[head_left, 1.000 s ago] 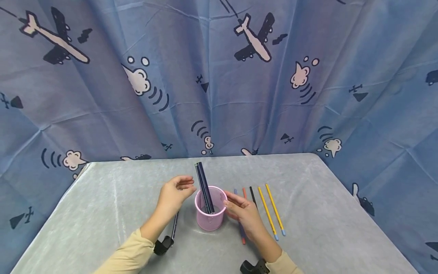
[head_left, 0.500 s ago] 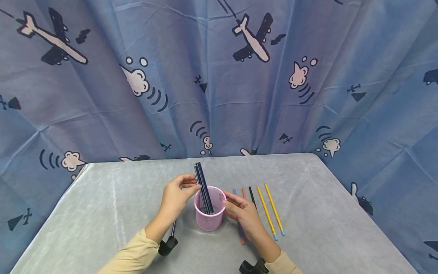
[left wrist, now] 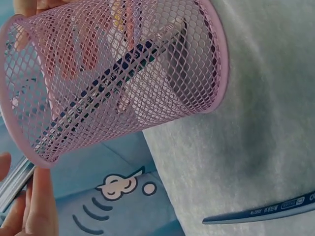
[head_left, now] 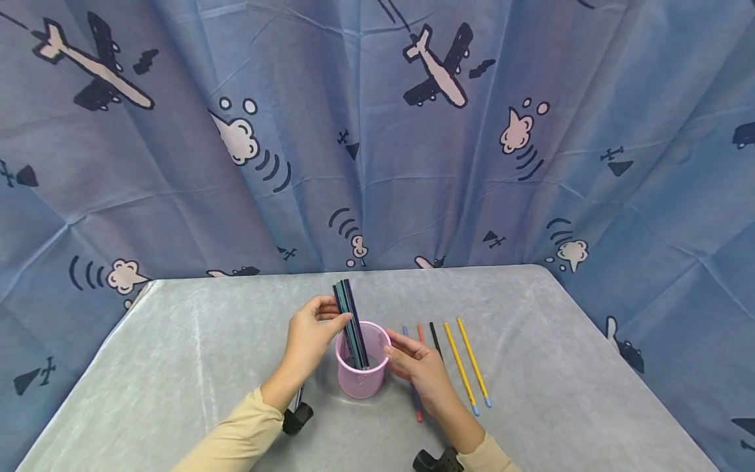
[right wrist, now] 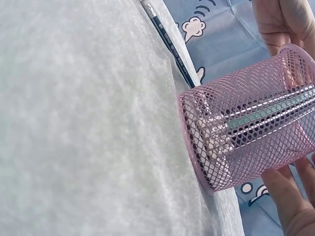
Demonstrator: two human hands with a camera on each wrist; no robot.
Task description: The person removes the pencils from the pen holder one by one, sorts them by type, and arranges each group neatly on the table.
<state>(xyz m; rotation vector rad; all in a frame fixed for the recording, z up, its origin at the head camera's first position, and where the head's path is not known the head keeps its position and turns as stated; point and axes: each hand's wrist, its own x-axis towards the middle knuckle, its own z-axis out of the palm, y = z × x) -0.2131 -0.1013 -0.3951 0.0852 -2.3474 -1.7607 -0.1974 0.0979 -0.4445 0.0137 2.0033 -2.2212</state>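
Observation:
A pink mesh pencil cup [head_left: 361, 385] stands upright on the table. Several dark pencils [head_left: 356, 344], one of them greenish, lean to the left inside it, and their white eraser ends show near the bottom through the mesh in the right wrist view. My left hand [head_left: 309, 335] pinches the upper part of these pencils between thumb and fingers, just above the rim. With my right hand [head_left: 422, 371] I hold the cup's right side, thumb at the rim and fingers behind. Another dark pencil [right wrist: 166, 39] lies on the table left of the cup, mostly hidden by my left arm in the head view.
Right of the cup lie two yellow pencils [head_left: 461, 367] with blue ends, a black pencil [head_left: 435, 337], a red one [head_left: 421, 332] and a purple one [head_left: 406, 332], partly behind my right hand. A blue patterned curtain [head_left: 377, 151] hangs behind the grey-white table [head_left: 224, 347].
My left hand has moved right, from beside the pencils to pinching them. The bundle has spread a little, showing the greenish pencil. My right hand stays on the cup.

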